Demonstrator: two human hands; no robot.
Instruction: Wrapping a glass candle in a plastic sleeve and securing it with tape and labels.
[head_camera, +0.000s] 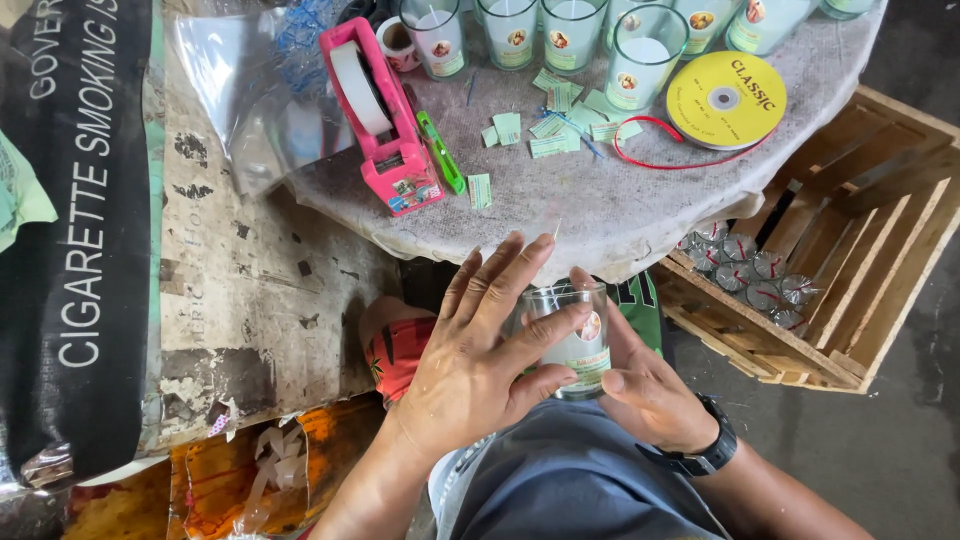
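Both hands hold one glass candle jar (572, 338) just below the edge of the round table (640, 215). With fingers spread flat, the left hand (478, 350) presses on the jar's side, and the right hand (645, 385), with a black watch (706, 452) on its wrist, cups the other side. More candle jars (573, 30), a pink tape dispenser (382, 115) and a yellow ribbon spool (726, 98) sit on the table, and a wooden crate (850, 260) stands to the right.
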